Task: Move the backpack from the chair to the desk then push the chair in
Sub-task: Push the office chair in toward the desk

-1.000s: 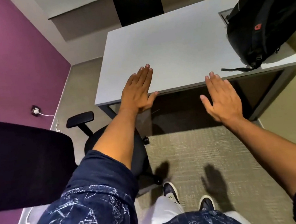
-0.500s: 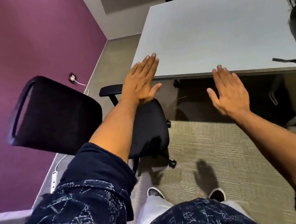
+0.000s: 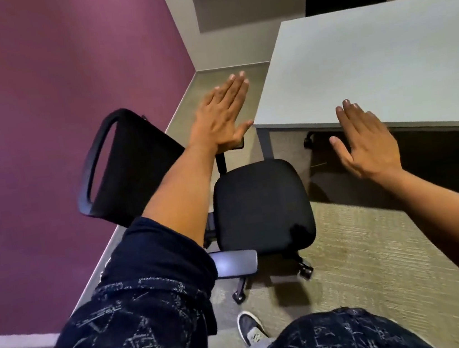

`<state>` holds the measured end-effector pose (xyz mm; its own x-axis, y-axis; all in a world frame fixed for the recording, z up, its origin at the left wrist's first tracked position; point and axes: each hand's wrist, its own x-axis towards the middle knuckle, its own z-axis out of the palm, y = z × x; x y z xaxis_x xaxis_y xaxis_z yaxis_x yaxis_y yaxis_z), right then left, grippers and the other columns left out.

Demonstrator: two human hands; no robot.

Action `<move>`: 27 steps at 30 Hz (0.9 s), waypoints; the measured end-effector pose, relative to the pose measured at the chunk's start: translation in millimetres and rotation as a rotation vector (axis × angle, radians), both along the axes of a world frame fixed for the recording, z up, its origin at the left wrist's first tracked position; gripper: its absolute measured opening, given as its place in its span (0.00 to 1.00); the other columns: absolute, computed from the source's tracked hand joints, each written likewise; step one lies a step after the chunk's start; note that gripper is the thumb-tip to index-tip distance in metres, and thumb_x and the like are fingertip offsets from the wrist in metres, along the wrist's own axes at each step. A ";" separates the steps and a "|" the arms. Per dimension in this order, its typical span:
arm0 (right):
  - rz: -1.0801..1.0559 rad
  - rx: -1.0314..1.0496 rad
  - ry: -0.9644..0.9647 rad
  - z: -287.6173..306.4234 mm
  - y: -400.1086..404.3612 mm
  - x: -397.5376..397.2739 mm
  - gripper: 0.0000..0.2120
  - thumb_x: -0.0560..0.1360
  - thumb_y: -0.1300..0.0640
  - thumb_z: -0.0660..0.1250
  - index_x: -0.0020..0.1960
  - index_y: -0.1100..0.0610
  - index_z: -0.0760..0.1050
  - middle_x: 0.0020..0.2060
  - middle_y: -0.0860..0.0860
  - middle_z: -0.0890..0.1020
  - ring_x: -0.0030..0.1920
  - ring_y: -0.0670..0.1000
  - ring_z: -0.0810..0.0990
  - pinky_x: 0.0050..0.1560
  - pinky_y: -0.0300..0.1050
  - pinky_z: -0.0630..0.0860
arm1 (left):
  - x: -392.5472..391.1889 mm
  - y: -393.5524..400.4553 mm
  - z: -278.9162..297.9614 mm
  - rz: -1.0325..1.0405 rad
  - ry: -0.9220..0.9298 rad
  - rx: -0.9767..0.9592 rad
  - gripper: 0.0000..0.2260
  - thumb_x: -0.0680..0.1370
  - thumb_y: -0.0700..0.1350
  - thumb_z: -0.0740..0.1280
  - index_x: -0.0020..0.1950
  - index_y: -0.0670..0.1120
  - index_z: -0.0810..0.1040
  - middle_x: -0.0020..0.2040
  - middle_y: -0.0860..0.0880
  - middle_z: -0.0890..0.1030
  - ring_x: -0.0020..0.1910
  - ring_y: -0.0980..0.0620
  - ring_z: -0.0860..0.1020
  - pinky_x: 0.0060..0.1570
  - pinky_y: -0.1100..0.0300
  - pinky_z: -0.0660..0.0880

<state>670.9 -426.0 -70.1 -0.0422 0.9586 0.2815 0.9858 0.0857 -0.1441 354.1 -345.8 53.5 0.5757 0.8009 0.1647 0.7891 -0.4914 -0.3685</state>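
While both arms reach forward, the left hand (image 3: 222, 116) hangs flat with fingers straight and close together, thumb out, holding nothing, above the floor between the chair (image 3: 262, 207) and the desk (image 3: 369, 67). The right hand (image 3: 367, 147) is flat too, fingers spread a little, empty, its fingertips at the desk's near edge. With its seat bare, the chair stands out from the desk by the purple wall (image 3: 49, 80), its backrest towards the wall and its seat near the desk corner. No backpack shows in view. One shoe (image 3: 250, 327) shows on the carpet below.
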 end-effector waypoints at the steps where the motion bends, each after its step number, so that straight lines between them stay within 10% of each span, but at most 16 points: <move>1: 0.003 0.006 -0.002 -0.5 4.5 -18.9 0.35 0.84 0.38 0.45 0.85 0.58 0.50 0.84 0.55 0.52 0.84 0.54 0.52 0.83 0.53 0.49 | -17.5 7.6 2.6 -0.008 0.000 0.009 0.37 0.82 0.64 0.43 0.85 0.44 0.45 0.85 0.45 0.46 0.84 0.48 0.46 0.80 0.50 0.48; 13: 0.159 0.040 -0.058 -14.4 69.1 -226.9 0.33 0.85 0.40 0.48 0.85 0.55 0.49 0.84 0.53 0.51 0.84 0.51 0.49 0.83 0.51 0.51 | -217.8 100.3 21.5 0.034 0.135 0.028 0.37 0.83 0.65 0.43 0.85 0.44 0.43 0.85 0.46 0.45 0.84 0.48 0.46 0.79 0.49 0.56; 27: 0.443 0.004 -0.014 -38.9 120.1 -307.3 0.32 0.86 0.41 0.52 0.85 0.55 0.51 0.84 0.51 0.52 0.84 0.49 0.50 0.83 0.51 0.54 | -266.3 103.3 -16.5 0.185 0.096 -0.105 0.36 0.83 0.64 0.44 0.85 0.45 0.44 0.85 0.46 0.45 0.84 0.48 0.48 0.79 0.49 0.56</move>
<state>363.6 -305.9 -109.0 -0.4529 0.8459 0.2816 0.8556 0.5012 -0.1296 87.8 -242.4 37.0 0.4267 0.9040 0.0267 0.8332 -0.3814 -0.4005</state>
